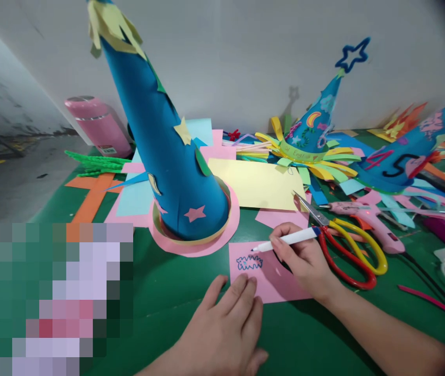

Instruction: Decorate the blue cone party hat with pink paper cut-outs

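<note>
The right hand (303,261) pinched a white marker (289,240), its tip just above or on the pink paper (281,284); contact was unclear. The left hand (228,318) lay flat, fingers slightly parted, hiding the sheet's lower-left corner on the desk (155,297). Beyond, the tall blue cone (160,136) lost its tip to the top edge; the numbered cone (410,146) ran off right. Pixelation covered the near left.

Sheet (279,291) before you, nearest cone hat (171,151) behind it to the left.
Your left hand (230,318) is on the sheet's near-left corner, your right hand (301,258) over its right side; scissors (326,235) lie farther right, glue gun (381,227) beyond them.
</note>
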Motion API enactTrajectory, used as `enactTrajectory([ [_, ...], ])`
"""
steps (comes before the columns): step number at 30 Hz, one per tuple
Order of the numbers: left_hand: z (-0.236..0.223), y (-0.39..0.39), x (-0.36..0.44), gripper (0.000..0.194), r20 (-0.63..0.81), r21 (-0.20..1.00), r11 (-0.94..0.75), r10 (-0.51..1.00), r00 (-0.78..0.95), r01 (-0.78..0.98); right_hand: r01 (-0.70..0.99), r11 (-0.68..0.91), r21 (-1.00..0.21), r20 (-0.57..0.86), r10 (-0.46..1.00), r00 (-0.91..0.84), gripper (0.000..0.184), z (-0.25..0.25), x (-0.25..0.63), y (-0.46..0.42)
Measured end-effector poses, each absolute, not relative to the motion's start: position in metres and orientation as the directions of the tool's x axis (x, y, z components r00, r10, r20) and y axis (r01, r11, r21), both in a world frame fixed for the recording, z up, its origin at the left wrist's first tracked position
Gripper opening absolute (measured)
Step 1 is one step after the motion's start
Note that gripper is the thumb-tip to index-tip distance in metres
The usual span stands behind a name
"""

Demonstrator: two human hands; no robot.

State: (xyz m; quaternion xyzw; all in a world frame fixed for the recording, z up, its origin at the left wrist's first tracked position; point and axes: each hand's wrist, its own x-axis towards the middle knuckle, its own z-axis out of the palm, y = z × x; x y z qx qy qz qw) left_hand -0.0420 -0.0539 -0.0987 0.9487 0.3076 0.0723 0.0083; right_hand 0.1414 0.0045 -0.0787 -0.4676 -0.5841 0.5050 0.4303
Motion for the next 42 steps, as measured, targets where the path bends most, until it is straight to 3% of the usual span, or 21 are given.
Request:
enactTrajectory([
  [9,-0.091,-0.056,-0.043,0.047,0.135,0.085,-0.791,0.611,0.780,0.606,0.079,0.019,-0.997,-0.003,0.965,-0.261,0.013,-0.080,0.146,0.004],
  [17,-0.087,-0.056,-0.044,0.055,0.126,0.101,-0.786,0.618,0.776,0.610,0.156,0.060,-0.986,0.015,0.961,-0.277,0.016,-0.082,0.143,0.004],
  [28,-0.070,-0.051,-0.040,0.052,-0.041,0.109,-0.771,0.627,0.778,0.627,0.282,0.136,-0.950,0.064,0.966,-0.251,0.014,-0.085,0.143,0.003],
  [42,-0.086,-0.055,-0.043,0.058,0.001,0.143,-0.777,0.619,0.785,0.613,0.292,0.154,-0.944,0.076,0.962,-0.262,0.012,-0.085,0.141,0.003],
])
